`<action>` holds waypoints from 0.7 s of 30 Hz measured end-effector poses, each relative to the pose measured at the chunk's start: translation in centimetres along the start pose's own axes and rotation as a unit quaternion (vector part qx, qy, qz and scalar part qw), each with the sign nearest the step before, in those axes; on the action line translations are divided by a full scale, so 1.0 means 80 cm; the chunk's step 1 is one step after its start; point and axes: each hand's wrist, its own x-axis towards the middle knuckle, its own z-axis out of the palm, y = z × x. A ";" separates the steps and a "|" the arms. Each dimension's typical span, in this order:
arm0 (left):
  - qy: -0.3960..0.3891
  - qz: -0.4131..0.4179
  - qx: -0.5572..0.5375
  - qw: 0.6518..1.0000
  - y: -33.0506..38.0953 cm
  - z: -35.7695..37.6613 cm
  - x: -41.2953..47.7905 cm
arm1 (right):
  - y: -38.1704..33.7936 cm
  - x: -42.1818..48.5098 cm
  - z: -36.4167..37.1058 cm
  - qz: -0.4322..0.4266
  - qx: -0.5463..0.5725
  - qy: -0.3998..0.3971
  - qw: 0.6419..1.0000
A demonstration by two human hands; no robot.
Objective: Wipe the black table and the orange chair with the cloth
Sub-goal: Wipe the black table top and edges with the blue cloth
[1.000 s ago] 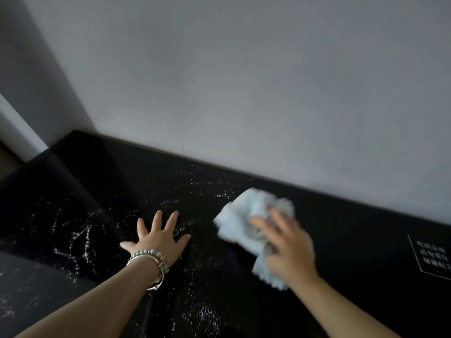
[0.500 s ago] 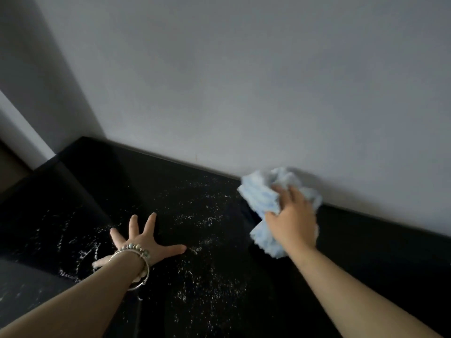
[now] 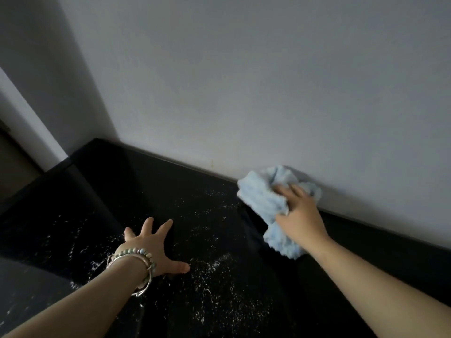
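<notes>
Fluffy blue cloth [image 3: 266, 203], probably soft and light, bunches easily, so my right hand [image 3: 300, 215] curls closed around its top folds at the back edge of the black table [image 3: 170, 191], against the wall [image 3: 244, 93]. My left hand [image 3: 148, 250] rests flat and wide open.

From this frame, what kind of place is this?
Likely a plain indoor room, home or office unclear: glossy black white-speckled table against a bare grey wall, with a fluffy light-blue cloth on it.
</notes>
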 end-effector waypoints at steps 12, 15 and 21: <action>0.007 0.005 0.012 1.000 -0.003 0.006 0.003 | -0.069 -0.009 0.024 -0.164 0.086 -0.198 0.963; 0.004 0.003 0.014 1.000 -0.001 0.005 0.003 | -0.070 0.063 0.028 -0.103 0.019 -0.080 0.991; 0.004 -0.003 -0.006 1.000 -0.003 0.008 0.004 | -0.107 0.083 0.081 -0.063 -0.178 -0.131 0.973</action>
